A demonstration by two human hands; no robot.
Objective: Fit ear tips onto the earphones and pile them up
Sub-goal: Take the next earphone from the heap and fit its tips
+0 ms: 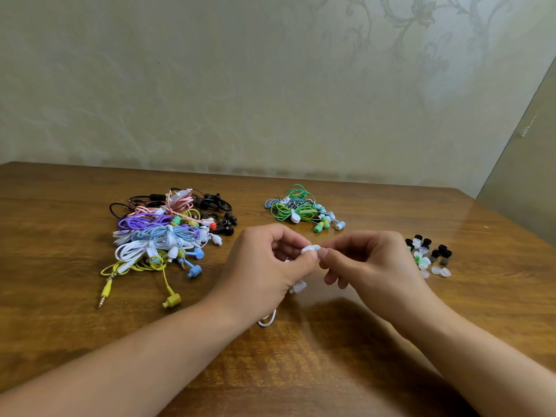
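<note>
I see my left hand [264, 266] pinching a white earbud [308, 249] above the wooden table [331, 356]. My right hand [367, 260] pinches at the earbud's tip, touching it. Its white cord [267, 322] hangs under my left hand. Left of my hands lies a big pile of colorful earphones [164, 236]. Behind my hands sits a small green and blue pile [304, 210]. Loose ear tips [430, 254] lie just right of my right hand.

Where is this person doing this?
Probably a room at home: a wooden table pushed against a wall with flowery wallpaper, with piles of earphones and loose ear tips on it.
</note>
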